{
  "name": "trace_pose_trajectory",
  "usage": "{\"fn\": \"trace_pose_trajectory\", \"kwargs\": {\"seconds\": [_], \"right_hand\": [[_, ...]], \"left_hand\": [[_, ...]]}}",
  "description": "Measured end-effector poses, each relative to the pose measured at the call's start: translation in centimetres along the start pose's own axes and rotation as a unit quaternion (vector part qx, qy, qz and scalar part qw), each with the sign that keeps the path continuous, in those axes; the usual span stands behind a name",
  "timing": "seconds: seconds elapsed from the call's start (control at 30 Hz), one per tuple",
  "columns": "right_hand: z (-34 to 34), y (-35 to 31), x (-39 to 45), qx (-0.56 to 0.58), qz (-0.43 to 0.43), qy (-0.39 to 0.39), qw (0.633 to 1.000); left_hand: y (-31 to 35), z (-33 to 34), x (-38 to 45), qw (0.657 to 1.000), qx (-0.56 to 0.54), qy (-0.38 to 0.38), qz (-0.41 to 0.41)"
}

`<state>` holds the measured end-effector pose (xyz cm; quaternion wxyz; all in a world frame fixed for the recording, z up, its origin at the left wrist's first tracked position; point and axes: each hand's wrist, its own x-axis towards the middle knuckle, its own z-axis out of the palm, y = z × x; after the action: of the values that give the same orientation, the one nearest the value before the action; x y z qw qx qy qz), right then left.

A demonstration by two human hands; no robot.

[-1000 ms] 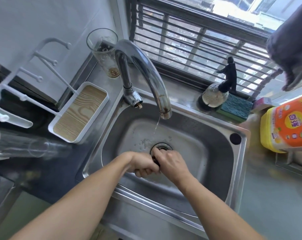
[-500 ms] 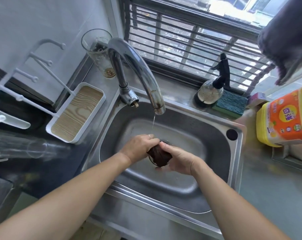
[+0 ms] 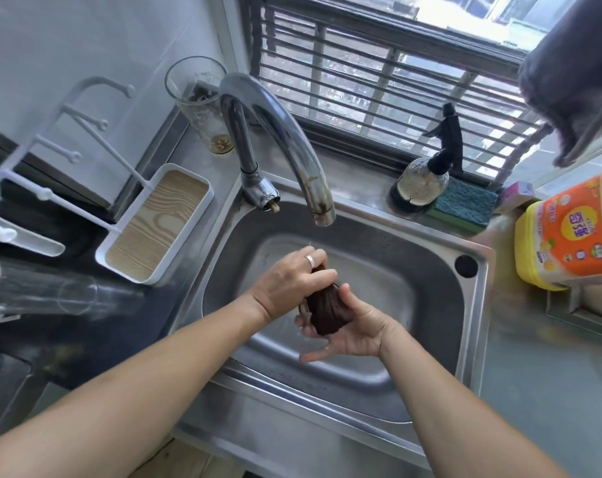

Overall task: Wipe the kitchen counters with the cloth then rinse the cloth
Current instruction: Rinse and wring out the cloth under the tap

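While both forearms reach in from the bottom edge of the frame, the two hands meet over the middle of the stainless-steel sink basin (image 3: 430, 288), holding a dark brown, bunched-up wet cloth (image 3: 327, 310) between them. The left hand (image 3: 289, 282), which wears a silver ring, comes from the lower left and curls its fingers over the top of the cloth. The right hand (image 3: 354, 329), coming from the lower right, is turned palm-up beneath the cloth, its thumb and fingers wrapped around the bundle. The cloth sits above the basin floor, below and slightly toward the viewer from the spout of the curved chrome faucet (image 3: 285, 143), which arches across the upper middle of the frame.

In the upper left, a tall clear drinking glass (image 3: 199, 105) with a brownish residue at its bottom stands beside the faucet's base. Left of the sink lies a white rectangular tray with a wood-grain insert (image 3: 158, 222), attached to a white rack with pegs (image 3: 68, 132). At right of centre, on the ledge under the barred window (image 3: 378, 81), a round glass spray bottle with a black trigger (image 3: 427, 174) stands just beside a blue-green scrubbing sponge (image 3: 461, 205). At the right edge sits a yellow jug with an orange label (image 3: 568, 236), and a dark grey towel (image 3: 575, 77) hangs in the upper right corner.
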<state>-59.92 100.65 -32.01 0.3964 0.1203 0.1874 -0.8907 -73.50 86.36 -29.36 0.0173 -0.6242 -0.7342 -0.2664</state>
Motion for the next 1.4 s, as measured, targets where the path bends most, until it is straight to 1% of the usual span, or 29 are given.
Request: {"fn": "trace_pose_trajectory", "kwargs": {"seconds": [0.07, 0.13, 0.2, 0.27, 0.3, 0.33, 0.37, 0.4, 0.43, 0.47, 0.5, 0.57, 0.67, 0.73, 0.83, 0.93, 1.13, 1.33, 1.4], "right_hand": [[0.2, 0.2, 0.4, -0.017, 0.035, 0.023, 0.999], [0.9, 0.0, 1.0, -0.054, 0.094, 0.047, 0.993], [1.8, -0.5, 1.7, -0.108, 0.145, 0.083, 0.98], [2.3, -0.8, 2.5, -0.19, 0.171, 0.163, 0.953], [2.4, -1.0, 3.1, -0.245, 0.179, 0.207, 0.93], [2.6, -1.2, 3.7, -0.308, 0.187, 0.252, 0.898], [2.8, -1.4, 4.3, -0.38, 0.198, 0.297, 0.853], [3.0, -1.6, 4.9, -0.455, 0.213, 0.333, 0.798], [3.0, -1.8, 5.3, -0.522, 0.224, 0.36, 0.74], [3.1, -1.8, 5.6, -0.57, 0.226, 0.379, 0.693], [3.1, -1.9, 5.7, -0.603, 0.215, 0.392, 0.66], [2.5, -1.7, 5.7, -0.636, 0.181, 0.418, 0.623], [1.6, -1.0, 5.2, -0.666, 0.142, 0.439, 0.586], [1.1, -0.6, 4.7, -0.696, 0.125, 0.434, 0.558], [0.7, -0.1, 4.1, -0.741, 0.109, 0.416, 0.515], [0.7, 0.4, 3.6, -0.774, 0.078, 0.407, 0.479], [0.9, 0.3, 2.8, -0.824, 0.052, 0.378, 0.419], [1.7, 0.9, 2.1, -0.835, 0.042, 0.372, 0.404], [2.0, 0.5, 2.2, -0.836, 0.041, 0.371, 0.402]], "left_hand": [[0.3, 0.3, -0.2, 0.999, -0.003, -0.029, 0.038], [0.1, 0.8, -1.0, 0.995, 0.006, -0.084, 0.048], [-0.2, 1.2, -2.1, 0.988, 0.047, -0.148, 0.012], [-0.5, 1.0, -2.8, 0.968, 0.073, -0.231, -0.058], [-0.5, 0.7, -2.7, 0.954, 0.076, -0.269, -0.107], [-0.4, 0.6, -2.6, 0.935, 0.086, -0.308, -0.152], [-0.1, 0.5, -2.4, 0.918, 0.095, -0.34, -0.183], [0.1, 0.5, -2.2, 0.901, 0.104, -0.367, -0.206], [0.4, 0.6, -2.0, 0.889, 0.112, -0.384, -0.224], [0.5, 0.7, -1.8, 0.88, 0.121, -0.396, -0.234], [0.6, 0.7, -1.6, 0.875, 0.127, -0.401, -0.238], [0.6, 0.8, -1.0, 0.873, 0.129, -0.407, -0.235], [1.0, 0.9, -0.4, 0.871, 0.12, -0.413, -0.239], [1.5, 1.3, -0.6, 0.866, 0.095, -0.41, -0.269], [2.2, 1.7, -0.9, 0.852, 0.035, -0.413, -0.319], [2.4, 2.0, -1.0, 0.84, -0.036, -0.418, -0.344], [2.7, 2.9, -1.6, 0.814, -0.15, -0.375, -0.417], [2.8, 3.4, -2.0, 0.784, -0.226, -0.374, -0.441], [2.7, 3.2, -2.1, 0.771, -0.268, -0.359, -0.453]]}}
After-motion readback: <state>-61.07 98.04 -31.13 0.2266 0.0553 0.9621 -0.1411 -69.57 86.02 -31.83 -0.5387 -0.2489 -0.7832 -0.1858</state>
